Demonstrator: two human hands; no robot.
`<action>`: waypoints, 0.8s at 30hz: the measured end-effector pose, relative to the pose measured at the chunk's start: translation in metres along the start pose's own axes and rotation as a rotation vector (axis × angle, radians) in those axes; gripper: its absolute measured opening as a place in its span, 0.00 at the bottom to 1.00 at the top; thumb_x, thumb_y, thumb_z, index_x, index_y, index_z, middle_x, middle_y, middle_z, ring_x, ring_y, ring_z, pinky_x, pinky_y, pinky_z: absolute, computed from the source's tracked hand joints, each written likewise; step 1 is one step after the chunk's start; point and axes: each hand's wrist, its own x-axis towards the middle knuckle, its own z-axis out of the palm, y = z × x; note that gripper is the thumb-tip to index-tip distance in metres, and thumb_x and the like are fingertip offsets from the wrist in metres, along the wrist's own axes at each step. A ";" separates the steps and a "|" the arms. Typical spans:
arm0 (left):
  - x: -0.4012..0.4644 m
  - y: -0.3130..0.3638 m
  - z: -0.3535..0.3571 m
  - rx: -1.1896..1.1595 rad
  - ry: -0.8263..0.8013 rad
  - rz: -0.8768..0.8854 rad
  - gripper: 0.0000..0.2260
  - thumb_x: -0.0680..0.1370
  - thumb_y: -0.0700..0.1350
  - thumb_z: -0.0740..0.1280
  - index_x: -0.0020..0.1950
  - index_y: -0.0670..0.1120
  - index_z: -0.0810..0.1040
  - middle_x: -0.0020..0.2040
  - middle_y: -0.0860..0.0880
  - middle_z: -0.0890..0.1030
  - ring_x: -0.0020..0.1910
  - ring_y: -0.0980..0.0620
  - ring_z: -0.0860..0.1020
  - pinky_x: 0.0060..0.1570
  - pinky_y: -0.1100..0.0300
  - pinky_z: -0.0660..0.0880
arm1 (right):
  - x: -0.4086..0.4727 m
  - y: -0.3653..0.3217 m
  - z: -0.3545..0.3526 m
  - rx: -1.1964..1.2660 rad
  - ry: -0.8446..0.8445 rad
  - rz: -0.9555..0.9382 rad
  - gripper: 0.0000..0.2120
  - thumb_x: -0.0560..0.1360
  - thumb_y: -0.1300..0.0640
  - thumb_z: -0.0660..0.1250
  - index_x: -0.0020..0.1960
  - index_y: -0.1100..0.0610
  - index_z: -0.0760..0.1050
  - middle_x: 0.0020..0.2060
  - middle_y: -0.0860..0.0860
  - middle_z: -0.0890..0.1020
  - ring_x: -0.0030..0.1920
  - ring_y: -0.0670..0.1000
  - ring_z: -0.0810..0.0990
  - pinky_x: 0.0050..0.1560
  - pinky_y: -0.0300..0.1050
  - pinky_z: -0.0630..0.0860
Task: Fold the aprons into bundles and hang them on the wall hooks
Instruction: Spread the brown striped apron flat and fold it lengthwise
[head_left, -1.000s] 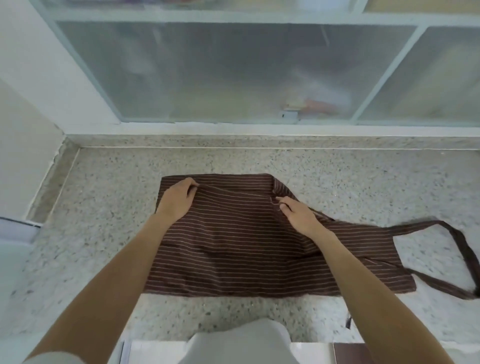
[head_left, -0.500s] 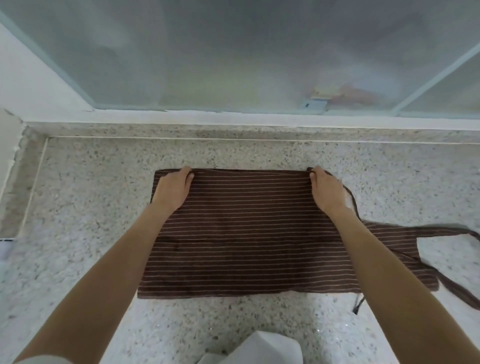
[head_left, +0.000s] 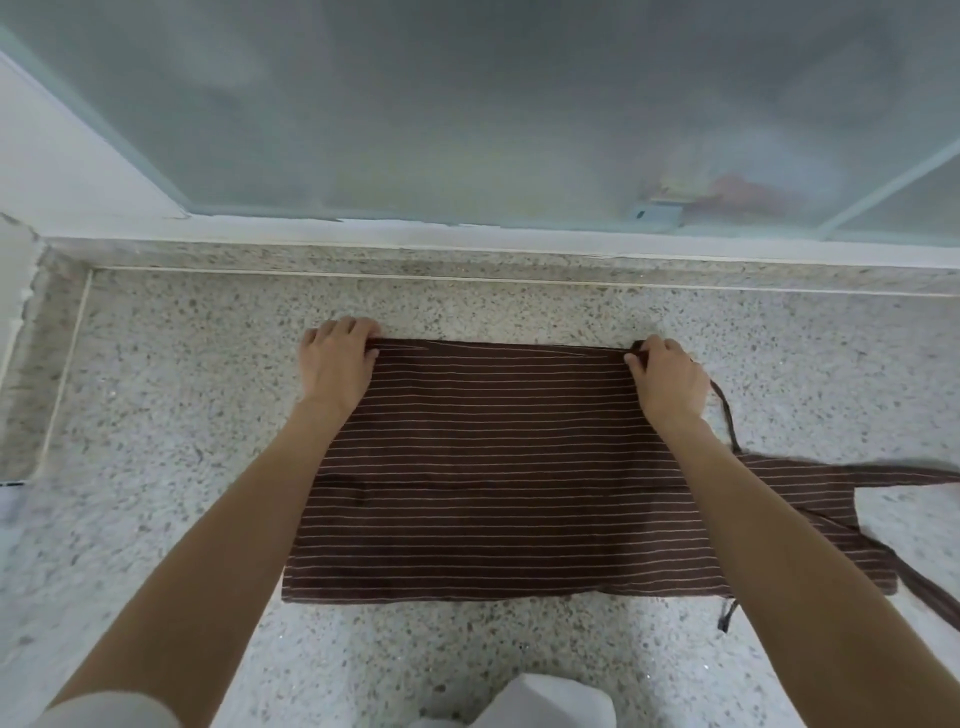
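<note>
A brown apron (head_left: 498, 467) with thin pale stripes lies flat on the speckled stone counter (head_left: 156, 467), folded into a wide rectangle. My left hand (head_left: 337, 364) grips its far left corner, fingers curled over the edge. My right hand (head_left: 667, 379) pinches the far right corner. The apron's bib and straps (head_left: 883, 478) trail off to the right, and a thin tie (head_left: 727, 616) hangs at the near right edge.
A frosted sliding window (head_left: 467, 104) with a pale frame runs along the back of the counter above a raised stone ledge (head_left: 467, 260). A white wall (head_left: 52, 156) closes the left side. My white clothing (head_left: 519, 701) shows at the bottom.
Both hands have drawn the far edge of the apron out straight, the right hand moving from the middle to the right corner. The view has tipped down and closer.
</note>
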 end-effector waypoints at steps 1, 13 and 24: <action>-0.002 0.000 0.002 0.021 0.044 0.045 0.11 0.75 0.41 0.67 0.57 0.48 0.77 0.55 0.46 0.79 0.58 0.42 0.74 0.61 0.47 0.65 | -0.002 -0.001 -0.001 0.020 0.008 -0.002 0.16 0.80 0.48 0.58 0.59 0.59 0.71 0.52 0.57 0.78 0.44 0.59 0.79 0.36 0.47 0.71; -0.088 0.187 0.026 -0.255 -0.314 0.662 0.16 0.80 0.50 0.60 0.67 0.49 0.70 0.64 0.50 0.73 0.65 0.50 0.68 0.62 0.54 0.69 | -0.163 0.096 0.003 0.473 0.373 0.012 0.10 0.75 0.62 0.67 0.56 0.60 0.76 0.55 0.56 0.78 0.57 0.55 0.72 0.58 0.48 0.70; -0.135 0.291 0.062 0.064 -0.494 0.509 0.31 0.77 0.62 0.57 0.76 0.52 0.52 0.76 0.46 0.54 0.73 0.42 0.53 0.68 0.42 0.61 | -0.202 0.257 0.047 0.412 0.031 0.636 0.26 0.76 0.48 0.64 0.64 0.66 0.70 0.58 0.66 0.75 0.61 0.64 0.70 0.63 0.54 0.59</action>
